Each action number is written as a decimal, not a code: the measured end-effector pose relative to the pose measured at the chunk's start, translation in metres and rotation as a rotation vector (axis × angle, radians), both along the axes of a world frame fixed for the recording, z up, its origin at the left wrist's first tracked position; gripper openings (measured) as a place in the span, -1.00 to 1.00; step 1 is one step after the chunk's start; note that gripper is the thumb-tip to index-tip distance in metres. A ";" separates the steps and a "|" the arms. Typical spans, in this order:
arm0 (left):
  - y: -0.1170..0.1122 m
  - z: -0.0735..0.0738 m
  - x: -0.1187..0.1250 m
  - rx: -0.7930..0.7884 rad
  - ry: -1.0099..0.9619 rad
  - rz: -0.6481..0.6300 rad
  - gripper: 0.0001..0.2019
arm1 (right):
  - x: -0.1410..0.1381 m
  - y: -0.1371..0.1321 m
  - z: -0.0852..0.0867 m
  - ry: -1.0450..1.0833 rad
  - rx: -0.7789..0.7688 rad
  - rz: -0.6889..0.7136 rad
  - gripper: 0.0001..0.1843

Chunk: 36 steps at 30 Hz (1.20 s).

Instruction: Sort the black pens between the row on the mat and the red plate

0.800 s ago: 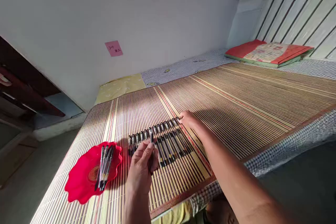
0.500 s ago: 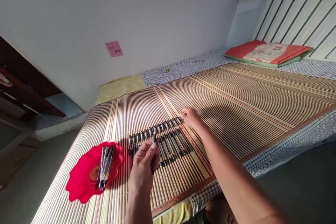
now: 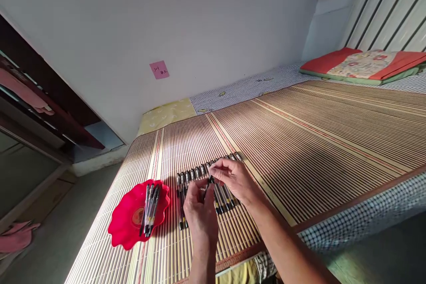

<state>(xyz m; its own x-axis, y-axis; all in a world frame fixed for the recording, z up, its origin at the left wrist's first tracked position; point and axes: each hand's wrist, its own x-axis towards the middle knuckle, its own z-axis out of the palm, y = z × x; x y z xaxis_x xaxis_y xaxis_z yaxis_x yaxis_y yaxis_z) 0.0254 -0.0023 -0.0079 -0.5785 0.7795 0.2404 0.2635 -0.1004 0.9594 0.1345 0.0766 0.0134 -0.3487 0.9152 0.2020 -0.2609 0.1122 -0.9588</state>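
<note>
My left hand point(image 3: 201, 206), its fingers closed, holds a dark pen point(image 3: 210, 181) upright above the mat. The fingers of my right hand point(image 3: 234, 181) are pinched together at the pen's upper end; exactly what they grip there is hidden. Below both hands lies a row of black pen caps with clips point(image 3: 192, 174). Clear pen barrels with dark ends point(image 3: 222, 199) lie side by side just in front of the caps, partly covered by my hands. To the left, a red scalloped plate point(image 3: 121, 222) holds several pens point(image 3: 152, 208) in a bundle.
A striped bamboo mat point(image 3: 273, 151) covers the bed, over a checked sheet point(image 3: 349, 217). A folded red and floral quilt point(image 3: 362, 65) lies at the far right by a slatted headboard point(image 3: 399, 13). A pink note point(image 3: 159, 70) is on the wall.
My right hand has come from the far right end of the cap row to the pen in my left hand. The whole view has shifted, so things appear further right.
</note>
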 end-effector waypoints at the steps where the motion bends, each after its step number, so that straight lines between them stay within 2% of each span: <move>1: 0.000 0.000 0.002 -0.007 0.045 0.019 -0.80 | 0.000 0.000 0.001 0.004 0.012 -0.023 -0.61; 4: -0.002 0.002 0.006 -0.015 0.116 0.053 -0.85 | 0.003 -0.001 0.005 0.003 0.071 -0.063 -0.63; 7: -0.005 0.008 0.007 -0.047 0.085 -0.005 -0.84 | 0.007 -0.003 0.008 -0.008 0.109 -0.056 -0.66; 14: -0.003 0.016 -0.006 -0.031 -0.254 -0.449 -0.63 | 0.015 -0.001 0.008 -0.003 0.054 0.040 -0.61; 16: -0.002 0.014 -0.008 -0.049 -0.291 -0.448 -0.64 | 0.017 0.001 0.007 -0.031 0.063 0.032 -0.60; 20: -0.001 0.010 -0.006 -0.072 -0.254 -0.319 -0.60 | 0.020 0.002 0.007 -0.047 0.069 -0.007 -0.61; 26: -0.004 0.016 -0.005 -0.143 -0.390 -0.565 -0.56 | 0.029 0.004 0.004 -0.021 0.033 0.096 -0.61; 28: -0.003 0.016 -0.003 -0.151 -0.387 -0.534 -0.57 | 0.030 0.005 0.003 -0.032 0.034 0.100 -0.61; 32: 0.000 0.013 0.001 -0.113 -0.318 -0.393 -0.52 | 0.030 0.006 0.002 -0.058 0.053 0.070 -0.58; 36: -0.002 0.014 0.002 -0.147 -0.422 -0.539 -0.53 | 0.034 0.007 0.000 -0.046 0.057 0.117 -0.66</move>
<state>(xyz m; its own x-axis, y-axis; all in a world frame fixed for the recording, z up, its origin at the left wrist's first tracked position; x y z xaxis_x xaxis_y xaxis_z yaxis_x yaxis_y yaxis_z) 0.0273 -0.0044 0.0059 -0.1228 0.9912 -0.0495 -0.1847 0.0262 0.9824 0.1681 0.0835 0.0135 -0.4629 0.8551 0.2335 -0.2313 0.1377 -0.9631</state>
